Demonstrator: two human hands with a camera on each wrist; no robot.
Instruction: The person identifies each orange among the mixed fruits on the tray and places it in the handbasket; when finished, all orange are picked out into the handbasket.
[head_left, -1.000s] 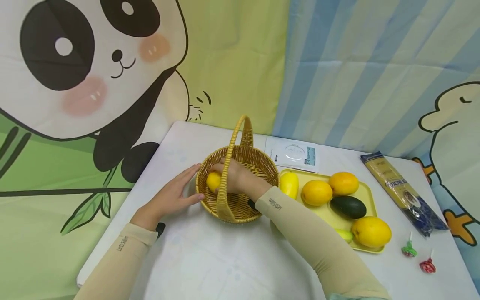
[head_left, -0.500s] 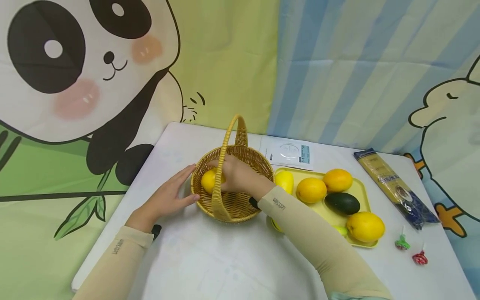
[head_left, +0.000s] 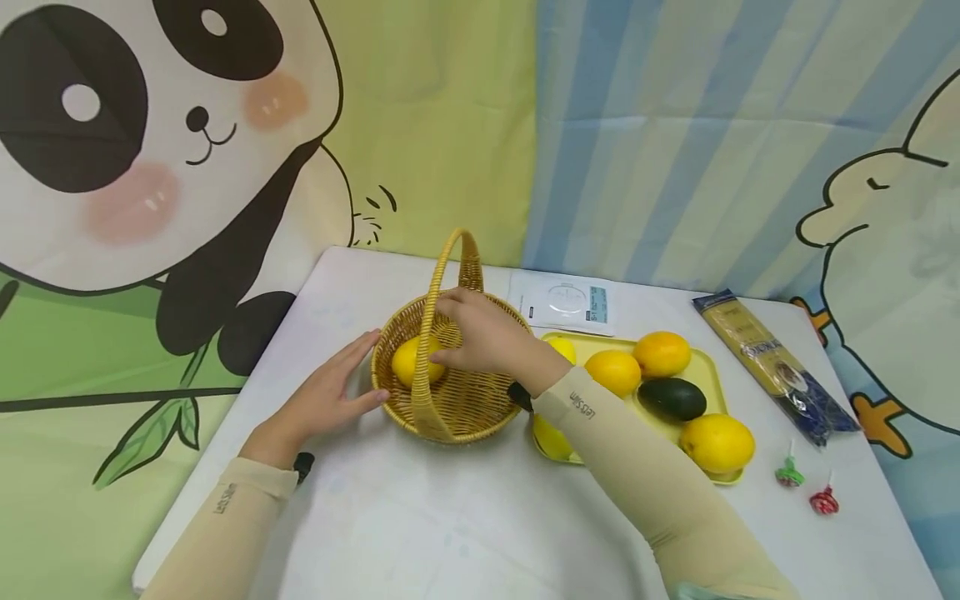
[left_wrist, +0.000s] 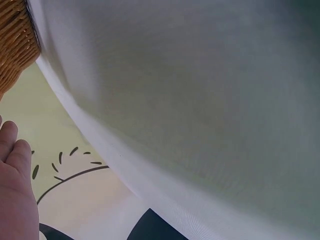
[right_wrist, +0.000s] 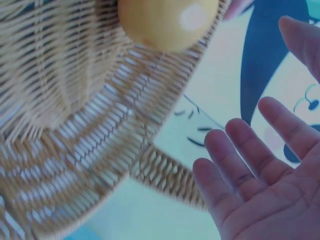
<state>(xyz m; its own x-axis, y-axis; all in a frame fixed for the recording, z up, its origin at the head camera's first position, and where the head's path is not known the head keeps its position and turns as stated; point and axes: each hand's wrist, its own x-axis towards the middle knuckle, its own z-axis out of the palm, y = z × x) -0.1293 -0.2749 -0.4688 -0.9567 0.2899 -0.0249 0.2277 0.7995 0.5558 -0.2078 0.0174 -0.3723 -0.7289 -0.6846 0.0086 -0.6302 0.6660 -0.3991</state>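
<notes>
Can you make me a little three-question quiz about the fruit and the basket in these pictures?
1. True or false: the right hand grips the yellow fruit in the basket.
2. Which fruit on the tray is dark green? A) avocado B) orange C) banana
3. What does the left hand touch?

Key:
1. False: its fingers are straight and open, and the fruit lies loose in the basket.
2. A
3. The basket's outer rim, with straight fingers.
</notes>
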